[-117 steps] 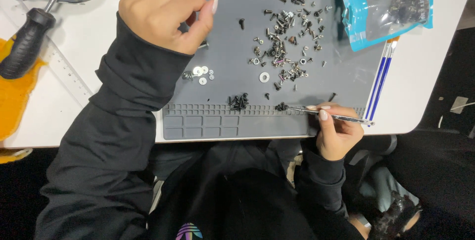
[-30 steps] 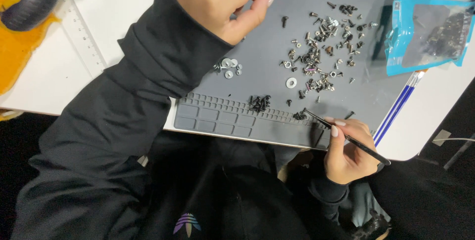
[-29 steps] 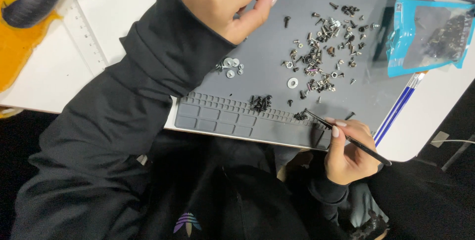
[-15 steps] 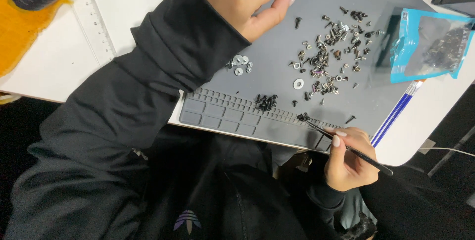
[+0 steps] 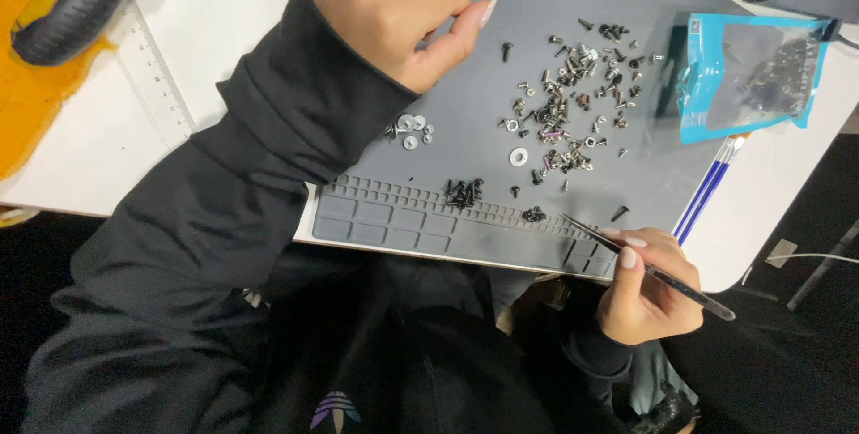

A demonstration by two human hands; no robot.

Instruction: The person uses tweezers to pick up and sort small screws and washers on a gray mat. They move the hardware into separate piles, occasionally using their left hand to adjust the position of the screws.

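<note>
Since the earlier frames the right hand [image 5: 646, 286] has slid down to the lower right of the frame, its grip pinched on thin tweezers [image 5: 653, 270] whose tips point at a small dark clump [image 5: 534, 214] on the gray mat [image 5: 483, 165]. At top centre the left hand [image 5: 394, 9] is curled loosely, thumb out, holding nothing visible. Loose screws [image 5: 568, 112] lie scattered right of centre, with washers [image 5: 410, 128] beside the left sleeve. Such screws look light, hard and prone to roll, probably best nipped across the shank. A blue bag [image 5: 747, 76] lies on the white bench [image 5: 215, 13] at upper right.
</note>
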